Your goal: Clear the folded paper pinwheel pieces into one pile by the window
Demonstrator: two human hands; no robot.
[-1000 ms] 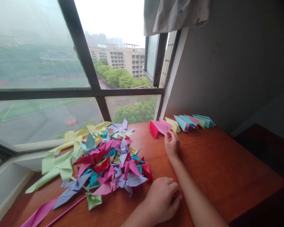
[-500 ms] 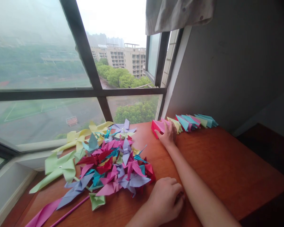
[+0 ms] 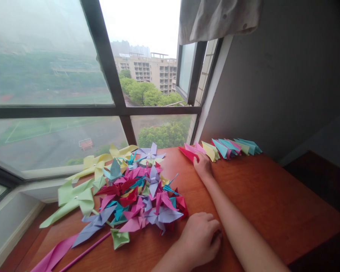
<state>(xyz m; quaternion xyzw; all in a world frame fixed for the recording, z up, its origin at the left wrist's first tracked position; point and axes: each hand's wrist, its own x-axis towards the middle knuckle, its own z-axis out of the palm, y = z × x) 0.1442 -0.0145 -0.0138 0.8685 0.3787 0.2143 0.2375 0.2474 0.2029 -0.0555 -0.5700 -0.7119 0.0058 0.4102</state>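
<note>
My right hand (image 3: 203, 166) reaches to the near end of a row of folded paper planes by the wall. Its fingers are closed on the tail of a red paper plane (image 3: 187, 153), whose nose points left toward the window. Pink paper planes (image 3: 195, 148) lie right behind it, and a pale yellow paper plane (image 3: 210, 151) follows to the right. Near the table's front, my left hand (image 3: 201, 238) rests loosely curled, with nothing visible in it. The pile of folded paper lies just left of that hand.
A heap of origami pieces (image 3: 136, 215) covers the table's left part. Yellow and green paper pinwheels (image 3: 76, 197) lie along the window side. More blue and green paper planes (image 3: 248, 146) stretch right along the wall. The wooden table (image 3: 272, 204) ends at the right.
My right hand has drawn slightly nearer and closed at the red paper plane's tail; the plane now lies flatter and more pointed to the left. My left hand stays in place. The view shifted slightly.
</note>
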